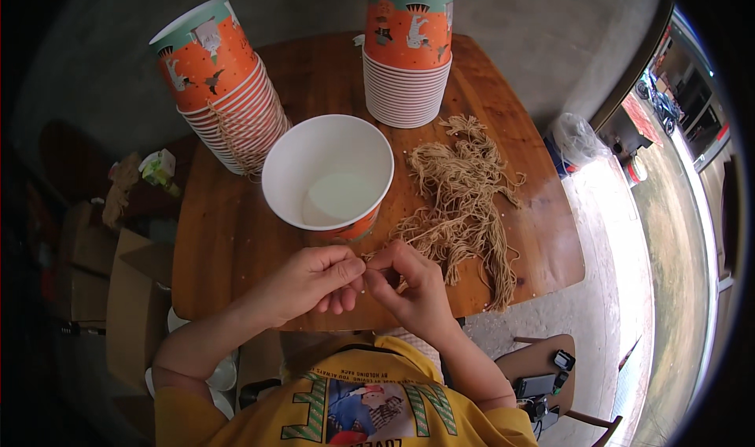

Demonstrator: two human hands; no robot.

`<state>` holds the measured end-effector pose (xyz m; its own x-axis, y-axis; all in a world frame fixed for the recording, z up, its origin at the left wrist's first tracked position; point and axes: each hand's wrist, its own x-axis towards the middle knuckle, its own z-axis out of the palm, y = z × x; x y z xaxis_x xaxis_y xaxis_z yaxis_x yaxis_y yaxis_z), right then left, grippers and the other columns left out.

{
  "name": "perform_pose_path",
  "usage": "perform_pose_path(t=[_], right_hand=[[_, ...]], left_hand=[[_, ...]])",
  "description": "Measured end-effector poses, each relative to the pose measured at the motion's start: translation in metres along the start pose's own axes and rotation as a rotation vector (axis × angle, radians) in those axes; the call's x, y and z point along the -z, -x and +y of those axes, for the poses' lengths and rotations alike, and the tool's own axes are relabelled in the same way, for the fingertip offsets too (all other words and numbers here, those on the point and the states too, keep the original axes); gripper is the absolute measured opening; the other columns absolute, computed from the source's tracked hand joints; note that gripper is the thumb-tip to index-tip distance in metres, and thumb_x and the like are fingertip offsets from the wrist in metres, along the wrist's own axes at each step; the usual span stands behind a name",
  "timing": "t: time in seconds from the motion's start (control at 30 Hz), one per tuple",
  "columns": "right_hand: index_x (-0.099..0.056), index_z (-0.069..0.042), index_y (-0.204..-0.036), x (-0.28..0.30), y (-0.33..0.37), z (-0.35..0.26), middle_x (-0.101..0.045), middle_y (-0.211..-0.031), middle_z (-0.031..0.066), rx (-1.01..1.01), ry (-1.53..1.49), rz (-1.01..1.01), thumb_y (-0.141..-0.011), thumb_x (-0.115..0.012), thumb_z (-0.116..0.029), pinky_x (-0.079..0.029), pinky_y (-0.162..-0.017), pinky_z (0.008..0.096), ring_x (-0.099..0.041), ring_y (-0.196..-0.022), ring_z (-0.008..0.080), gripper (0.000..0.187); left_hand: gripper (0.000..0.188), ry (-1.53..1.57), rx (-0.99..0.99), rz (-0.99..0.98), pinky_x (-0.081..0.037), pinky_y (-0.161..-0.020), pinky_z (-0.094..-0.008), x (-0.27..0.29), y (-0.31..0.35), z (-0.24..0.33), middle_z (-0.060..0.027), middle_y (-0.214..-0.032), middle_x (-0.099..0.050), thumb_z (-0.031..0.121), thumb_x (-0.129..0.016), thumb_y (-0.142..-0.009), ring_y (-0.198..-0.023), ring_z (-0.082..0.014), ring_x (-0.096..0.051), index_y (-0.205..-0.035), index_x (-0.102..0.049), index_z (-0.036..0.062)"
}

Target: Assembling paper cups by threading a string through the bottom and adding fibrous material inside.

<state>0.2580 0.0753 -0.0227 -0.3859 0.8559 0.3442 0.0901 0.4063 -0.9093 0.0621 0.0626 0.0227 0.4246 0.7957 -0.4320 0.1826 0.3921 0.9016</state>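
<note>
Just in front of a large open paper bucket, white inside with an orange printed outside, my two hands meet at the fingertips. My left hand is closed in a pinch, thumb against forefinger. My right hand pinches right beside it, its fingers bent. A little tan strand shows by the right fingertips, but what lies between the fingers is too small to make out. Close to the right hand, a loose tangled heap of tan twine spreads over the wooden table.
Behind the bucket stand two tall stacks of nested paper buckets: the left stack leans, with twine draped on it, and the right stack is upright. A cardboard box sits at left. A wooden chair holding small devices is at lower right.
</note>
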Motion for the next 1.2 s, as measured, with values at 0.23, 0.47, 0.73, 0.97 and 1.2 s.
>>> perform_pose_path(t=[0.23, 0.47, 0.73, 0.97, 1.2], right_hand=[[-0.061, -0.002, -0.090, 0.004, 0.001, 0.003, -0.061, -0.081, 0.0028, -0.087, -0.063, -0.088, -0.087, -0.065, -0.004, -0.044, -0.060, 0.0228, -0.054, -0.066, 0.0084, 0.005], [-0.061, -0.003, -0.094, 0.005, 0.001, 0.007, -0.059, -0.082, -0.0032, -0.240, -0.242, -0.188, -0.091, -0.064, -0.008, -0.042, -0.062, 0.0202, -0.049, -0.071, 0.0035, 0.007], [-0.060, -0.004, -0.093, -0.003, 0.001, 0.016, -0.057, -0.083, -0.0056, -0.338, -0.564, -0.167, -0.092, -0.064, -0.009, -0.039, -0.067, 0.0175, -0.046, -0.073, 0.0007, 0.006], [-0.059, -0.004, -0.091, -0.013, 0.000, 0.019, -0.056, -0.075, -0.0059, -0.239, -0.546, 0.003, -0.091, -0.062, -0.006, -0.040, -0.063, 0.0178, -0.047, -0.067, 0.0007, 0.004], [-0.057, -0.001, -0.086, -0.028, -0.014, 0.034, -0.060, -0.076, 0.0011, -0.167, -0.358, 0.364, -0.086, -0.062, -0.001, -0.049, -0.065, 0.0219, -0.058, -0.073, 0.0040, 0.004]], left_hand=[[0.016, -0.242, -0.158, 0.144, -0.049, -0.063, -0.0257, -0.007, 0.003, -0.001, -0.0019, -0.075, -0.060, 0.017, -0.052, -0.099, -0.068, -0.0090, -0.057, -0.091, -0.054, 0.0028], [0.009, -0.649, -0.388, 0.219, -0.049, -0.065, -0.0329, -0.007, 0.010, 0.001, -0.0099, -0.078, -0.059, 0.008, -0.056, -0.093, -0.073, -0.0222, -0.061, -0.093, -0.050, 0.0013], [0.012, -1.169, -0.790, 0.286, -0.048, -0.067, -0.0368, -0.005, 0.008, -0.004, -0.0096, -0.085, -0.050, 0.001, -0.059, -0.084, -0.077, -0.0276, -0.054, -0.091, -0.050, 0.0013], [0.020, -0.871, -0.724, 0.410, -0.048, -0.069, -0.0356, -0.003, 0.004, -0.003, -0.0093, -0.088, -0.053, -0.001, -0.067, -0.078, -0.082, -0.0269, -0.056, -0.090, -0.051, 0.0031], [0.026, -1.076, -0.708, 0.537, -0.047, -0.077, -0.0405, 0.012, -0.018, 0.011, -0.0109, -0.093, -0.057, 0.004, -0.066, -0.080, -0.090, -0.0296, -0.056, -0.103, -0.054, 0.0036]])
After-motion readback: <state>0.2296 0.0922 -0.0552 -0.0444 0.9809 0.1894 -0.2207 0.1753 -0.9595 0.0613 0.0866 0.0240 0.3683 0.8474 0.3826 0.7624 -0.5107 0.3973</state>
